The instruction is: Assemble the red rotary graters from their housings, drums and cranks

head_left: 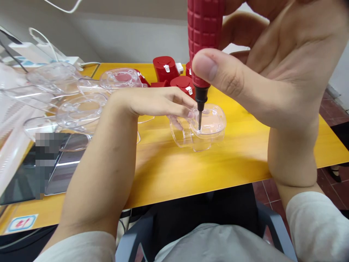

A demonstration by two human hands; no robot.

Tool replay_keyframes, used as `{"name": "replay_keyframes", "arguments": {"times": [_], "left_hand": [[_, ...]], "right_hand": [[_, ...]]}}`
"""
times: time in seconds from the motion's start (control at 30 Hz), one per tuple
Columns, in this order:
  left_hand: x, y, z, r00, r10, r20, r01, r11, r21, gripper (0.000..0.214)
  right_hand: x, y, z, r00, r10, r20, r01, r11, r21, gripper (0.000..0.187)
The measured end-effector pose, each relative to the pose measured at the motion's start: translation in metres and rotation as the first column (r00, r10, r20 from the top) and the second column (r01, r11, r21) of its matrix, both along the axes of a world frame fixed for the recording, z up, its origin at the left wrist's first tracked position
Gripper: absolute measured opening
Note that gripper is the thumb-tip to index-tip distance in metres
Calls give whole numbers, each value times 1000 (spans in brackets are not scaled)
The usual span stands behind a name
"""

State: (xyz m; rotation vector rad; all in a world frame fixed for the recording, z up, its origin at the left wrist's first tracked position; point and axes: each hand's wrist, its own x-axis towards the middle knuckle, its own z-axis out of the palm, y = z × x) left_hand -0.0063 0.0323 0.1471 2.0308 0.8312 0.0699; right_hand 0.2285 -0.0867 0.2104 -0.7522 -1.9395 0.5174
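A clear plastic housing (211,122) lies on the yellow table in front of me. My left hand (163,103) reaches over from the left, its fingers closed on the housing's far left side. In my right hand (253,69) is a red-handled screwdriver (203,43), held upright with the thumb along the grip. The black collar and thin bit point straight down, and the tip meets the top of the housing near its left edge. Whether a screw sits under the tip is too small to tell.
Several clear plastic parts (81,109) are heaped at the left, partly over dark flat panels (65,171). Red plastic parts (165,69) with white connectors stand at the back. White power strips and cables (29,52) occupy the back left corner. The table's front edge (196,196) is close to me.
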Motion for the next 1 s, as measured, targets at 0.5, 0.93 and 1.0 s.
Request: {"name": "replay_keyframes", "arguments": {"times": [0.5,0.93,1.0], "left_hand": [[0,1,-1,997,-61,-40,56,991,-119,67],[1,0,0,997,-60,-40,55,993,-108,67],[1,0,0,998,-56,-38,52,992,-114,68]], "right_hand": [[-2,1,1,998,32,-60,-34,999,-39,82],[-3,2,4,995,61,-72,-66,996,-65,83],[-4,-1,7,995,53,-87,-61,994,-88,85]]}}
